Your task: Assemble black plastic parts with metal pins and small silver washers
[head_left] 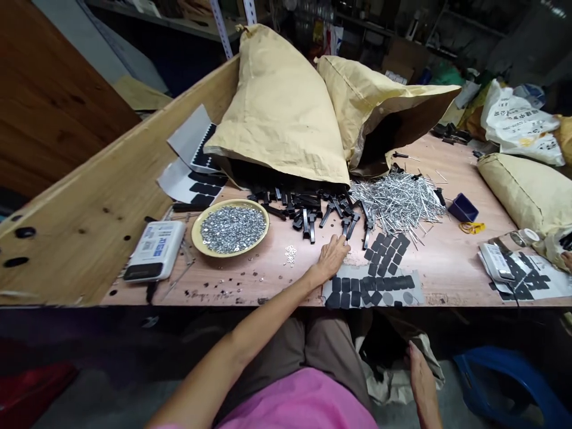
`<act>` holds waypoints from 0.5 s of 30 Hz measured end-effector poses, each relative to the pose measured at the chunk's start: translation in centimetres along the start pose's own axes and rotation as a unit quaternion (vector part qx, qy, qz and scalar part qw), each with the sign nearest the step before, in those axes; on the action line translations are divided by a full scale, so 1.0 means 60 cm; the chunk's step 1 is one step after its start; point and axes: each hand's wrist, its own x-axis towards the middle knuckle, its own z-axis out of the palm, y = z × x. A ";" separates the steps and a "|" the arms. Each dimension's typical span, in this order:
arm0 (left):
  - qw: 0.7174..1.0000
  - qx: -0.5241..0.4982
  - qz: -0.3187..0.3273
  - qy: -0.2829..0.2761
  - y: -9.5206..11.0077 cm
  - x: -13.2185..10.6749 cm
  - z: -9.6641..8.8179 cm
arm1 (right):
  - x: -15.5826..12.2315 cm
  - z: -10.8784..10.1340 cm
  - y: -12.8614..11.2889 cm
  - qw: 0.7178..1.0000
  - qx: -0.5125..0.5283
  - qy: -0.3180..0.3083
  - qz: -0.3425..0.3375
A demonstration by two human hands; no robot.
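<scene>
My left hand [333,257] reaches across the table front, its fingers bent together at the lower end of a black plastic part [353,226]. That part lies at the near edge of a loose pile of similar black parts [308,205]. Below the table edge, my right hand [420,372] is at the rim of an open sack [431,354] beside my legs. Its fingers are mostly hidden, so what they hold cannot be seen. Dark rounded pads [344,285] sit in rows on a grey backing sheet just right of my left wrist, with more loose pads [388,253] behind.
A yellow bowl [196,235] holds small metal pieces; a white scale [156,247] is left of it. Two large paper sacks [281,107] stand behind. Metal pins [397,199] are heaped near a blue tray [463,208]. Another person's hand [566,259] shows at the right edge.
</scene>
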 end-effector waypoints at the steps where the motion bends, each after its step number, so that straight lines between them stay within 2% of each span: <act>1: 1.000 0.009 0.025 -0.010 -0.004 0.005 -0.001 | -0.001 -0.004 -0.013 1.000 0.006 0.003 -0.004; 3: 0.997 0.026 0.074 -0.026 -0.016 0.013 -0.004 | -0.005 -0.007 -0.055 0.999 0.011 0.018 -0.026; 6: 0.989 0.049 0.136 -0.042 -0.034 0.024 -0.011 | -0.005 0.001 -0.143 0.989 0.019 0.045 -0.138; 9: 0.983 0.068 0.167 -0.044 -0.046 0.028 -0.013 | 0.007 0.020 -0.226 0.967 0.030 0.041 -0.251; 12: 0.974 0.080 0.210 -0.026 -0.046 0.028 -0.005 | 0.025 0.041 -0.291 0.939 0.050 0.056 -0.334; 15: 0.963 0.075 0.259 0.005 -0.038 0.032 0.010 | 0.034 0.053 -0.341 0.916 0.103 0.096 -0.376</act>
